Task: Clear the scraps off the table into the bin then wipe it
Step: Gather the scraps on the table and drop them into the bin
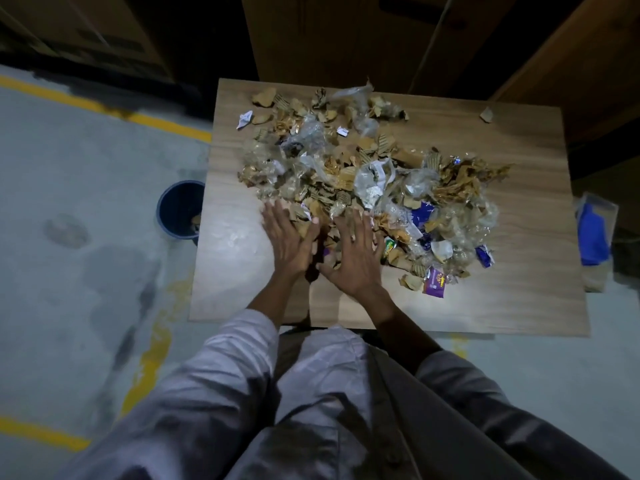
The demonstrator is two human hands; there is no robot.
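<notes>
A big heap of scraps (363, 174), torn cardboard, clear plastic and coloured wrappers, covers the middle of the wooden table (519, 278). My left hand (289, 237) lies flat with fingers spread on the heap's near edge. My right hand (356, 254) rests beside it, palm down, fingers apart over cardboard bits. Neither hand grips anything. A dark blue bin (178, 209) stands on the floor just left of the table, partly hidden by the table edge. A purple wrapper (435, 283) lies at the heap's near right.
A lone cardboard scrap (486, 115) lies at the table's far right. A blue cloth in a clear bag (594, 237) sits off the table's right side. Cardboard boxes stand behind the table. The concrete floor has yellow lines (104, 105).
</notes>
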